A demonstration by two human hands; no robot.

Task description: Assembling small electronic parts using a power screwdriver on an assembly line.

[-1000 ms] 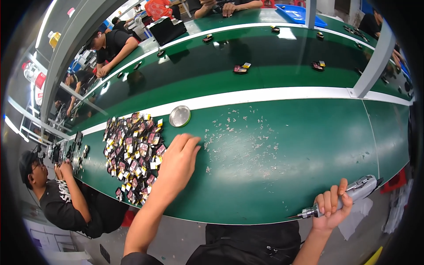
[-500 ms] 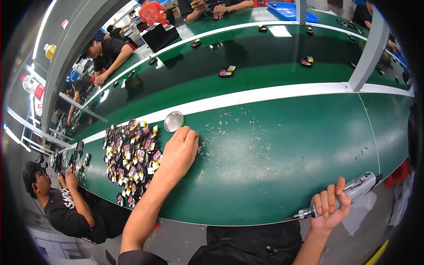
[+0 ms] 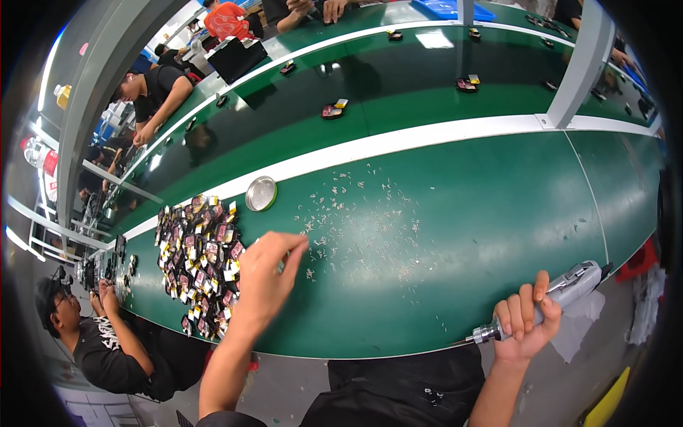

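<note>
My left hand (image 3: 269, 274) is over the green work surface (image 3: 491, 192), thumb and forefinger pinched together. What they hold, if anything, is too small to make out. Beyond the fingertips, tiny silvery pieces like small screws (image 3: 370, 228) lie scattered. A pile of small black parts with yellow and white tabs (image 3: 199, 256) is left of that hand. Farther back stands a shallow round tin (image 3: 261, 193). My right hand (image 3: 526, 313) grips a grey electric screwdriver (image 3: 573, 286) near the front edge, its bit pointing left.
A white rail (image 3: 427, 136) separates my surface from a dark green belt (image 3: 398, 78) carrying spaced black parts. A grey post (image 3: 580, 78) rises at the right. At the left a co-worker in black (image 3: 107, 341) works along the same bench; others sit across the belt.
My left hand has drawn back toward me from beside the round tin, and its pinch now shows from the side. My right hand still grips the screwdriver. The whole view has shifted slightly.
</note>
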